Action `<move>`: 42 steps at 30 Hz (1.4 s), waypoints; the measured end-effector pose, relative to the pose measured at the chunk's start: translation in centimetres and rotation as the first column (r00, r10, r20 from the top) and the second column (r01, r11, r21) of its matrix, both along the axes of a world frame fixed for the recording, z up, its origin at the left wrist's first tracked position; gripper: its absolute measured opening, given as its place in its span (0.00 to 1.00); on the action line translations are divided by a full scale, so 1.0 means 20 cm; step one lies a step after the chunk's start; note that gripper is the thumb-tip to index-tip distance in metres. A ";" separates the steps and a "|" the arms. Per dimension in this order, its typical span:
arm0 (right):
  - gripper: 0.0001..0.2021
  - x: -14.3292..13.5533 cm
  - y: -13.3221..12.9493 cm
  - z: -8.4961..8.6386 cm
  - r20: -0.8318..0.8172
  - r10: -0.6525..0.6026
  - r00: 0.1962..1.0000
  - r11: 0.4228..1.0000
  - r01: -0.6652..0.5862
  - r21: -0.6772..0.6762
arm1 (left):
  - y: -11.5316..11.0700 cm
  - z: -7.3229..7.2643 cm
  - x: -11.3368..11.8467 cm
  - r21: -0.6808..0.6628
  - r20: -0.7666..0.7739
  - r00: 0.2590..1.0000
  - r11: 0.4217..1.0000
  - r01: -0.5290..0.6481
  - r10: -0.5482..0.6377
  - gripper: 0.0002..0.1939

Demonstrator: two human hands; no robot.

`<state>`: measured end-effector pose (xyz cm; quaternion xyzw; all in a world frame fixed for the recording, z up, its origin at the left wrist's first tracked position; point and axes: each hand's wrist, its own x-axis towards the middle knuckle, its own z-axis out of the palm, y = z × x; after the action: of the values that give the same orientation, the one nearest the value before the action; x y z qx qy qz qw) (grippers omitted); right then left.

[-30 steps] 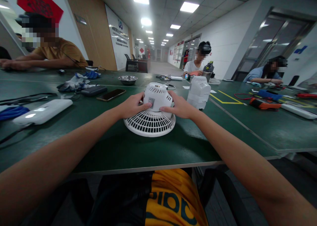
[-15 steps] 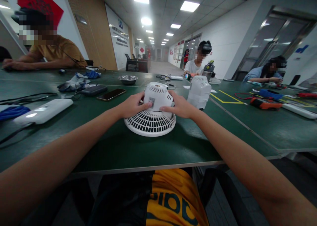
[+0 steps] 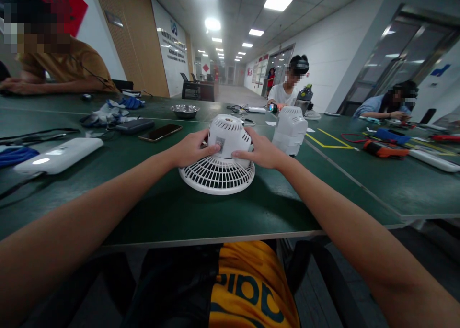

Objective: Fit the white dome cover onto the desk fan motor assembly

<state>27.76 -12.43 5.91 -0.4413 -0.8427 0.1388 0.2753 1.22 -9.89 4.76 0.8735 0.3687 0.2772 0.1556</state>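
A white fan head (image 3: 227, 135) rests grille-down on the green table, its slotted motor housing facing up with a small printed label on the near side. My left hand (image 3: 194, 148) grips the housing from the left, thumb by the label. From the right, my right hand (image 3: 260, 148) clasps the same housing with its thumb on the near face. The far fingers of both hands are hidden behind the housing. Just beyond my right hand stands a separate white plastic part (image 3: 290, 130), apart from the fan head.
A metal bowl (image 3: 184, 111), a phone (image 3: 160, 132) and a dark flat case (image 3: 134, 126) lie behind on the left. A white power bank (image 3: 61, 155) sits at far left. An orange multimeter (image 3: 385, 149) lies right. Other people sit around the table (image 3: 345, 194).
The camera view has shifted slightly. Both hands keep their hold on the fan head, which stays in place on the table.
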 end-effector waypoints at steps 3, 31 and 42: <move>0.42 0.00 0.00 0.00 0.011 -0.007 1.000 1.000 0.007 0.013 | 0.01 0.00 0.00 0.004 0.004 1.000 1.000 0.002 -0.003 0.38; 0.42 -0.01 0.00 -0.01 0.024 -0.011 1.000 1.000 0.010 0.028 | 0.03 -0.02 -0.01 0.027 -0.019 1.000 1.000 0.003 -0.003 0.40; 0.42 0.00 0.02 -0.02 0.021 0.008 1.000 0.999 -0.009 0.047 | 0.04 -0.02 -0.01 0.029 -0.017 1.000 0.999 0.015 -0.015 0.39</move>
<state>27.79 -12.10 5.61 -0.4326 -0.8504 0.1158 0.2763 0.99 -9.17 4.43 0.8808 0.3594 0.2739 0.1417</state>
